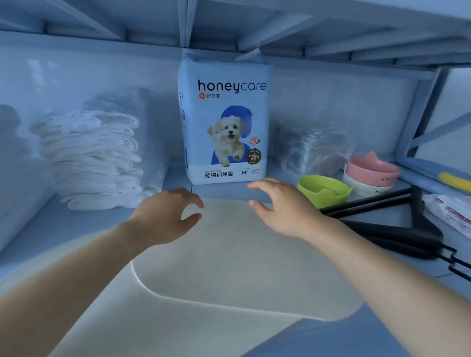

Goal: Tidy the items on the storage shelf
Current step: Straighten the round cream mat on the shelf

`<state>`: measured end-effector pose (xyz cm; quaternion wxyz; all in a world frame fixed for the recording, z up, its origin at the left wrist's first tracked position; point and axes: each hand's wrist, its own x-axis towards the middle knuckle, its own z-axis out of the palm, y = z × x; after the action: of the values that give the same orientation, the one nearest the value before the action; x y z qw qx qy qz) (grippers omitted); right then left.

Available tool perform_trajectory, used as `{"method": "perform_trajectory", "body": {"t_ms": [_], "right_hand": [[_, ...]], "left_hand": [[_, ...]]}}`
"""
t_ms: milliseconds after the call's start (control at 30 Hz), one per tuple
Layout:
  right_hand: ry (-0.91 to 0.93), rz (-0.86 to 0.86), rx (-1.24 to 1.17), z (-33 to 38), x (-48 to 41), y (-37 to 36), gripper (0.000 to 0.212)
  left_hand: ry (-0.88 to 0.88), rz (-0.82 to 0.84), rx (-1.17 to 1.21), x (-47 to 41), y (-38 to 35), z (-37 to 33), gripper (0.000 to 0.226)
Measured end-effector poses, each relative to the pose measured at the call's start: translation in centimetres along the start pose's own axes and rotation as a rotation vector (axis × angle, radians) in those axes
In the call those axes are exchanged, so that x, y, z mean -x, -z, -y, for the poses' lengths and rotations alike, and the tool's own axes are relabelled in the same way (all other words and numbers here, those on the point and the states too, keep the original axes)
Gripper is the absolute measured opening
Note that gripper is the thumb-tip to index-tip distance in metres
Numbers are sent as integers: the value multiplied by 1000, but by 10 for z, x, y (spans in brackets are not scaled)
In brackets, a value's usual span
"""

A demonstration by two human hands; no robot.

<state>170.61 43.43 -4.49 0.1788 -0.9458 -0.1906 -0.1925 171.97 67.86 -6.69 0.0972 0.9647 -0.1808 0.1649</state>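
Observation:
A blue pack of pet training pads point(224, 121) stands upright at the back middle of the shelf point(89, 229). Flat in front of it lie beige mats point(236, 263), one overlapping another. Both my hands hover over the mats' far edge, just in front of the pack. My left hand point(166, 215) has loosely curled fingers and holds nothing. My right hand point(280, 207) is spread with relaxed fingers, its fingertips close to the pack's lower right corner, apart from it.
A stack of white pads point(95, 159) and white folded bundles point(2, 188) sit left. On the right are a green bowl point(323, 191), a pink bowl on a white one point(370, 172), clear plastic wrap point(315, 150), black hangers point(394, 227) and a wipes pack point(462, 218). The upper shelf's underside hangs low.

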Motion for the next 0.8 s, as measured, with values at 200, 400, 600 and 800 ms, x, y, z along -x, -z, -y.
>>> {"method": "perform_trajectory", "body": {"t_ms": [200, 400, 600, 800], "right_hand": [[168, 220, -53, 36, -38, -53, 42], [318, 393, -108, 64, -68, -93, 44], [418, 464, -142, 86, -88, -115, 45], [417, 438, -161, 88, -95, -127, 44]], "left_hand": [[178, 23, -28, 17, 5, 47, 20], [413, 33, -64, 53, 16, 85, 21], [582, 134, -99, 74, 22, 102, 32], [639, 13, -58, 79, 18, 103, 25]]}}
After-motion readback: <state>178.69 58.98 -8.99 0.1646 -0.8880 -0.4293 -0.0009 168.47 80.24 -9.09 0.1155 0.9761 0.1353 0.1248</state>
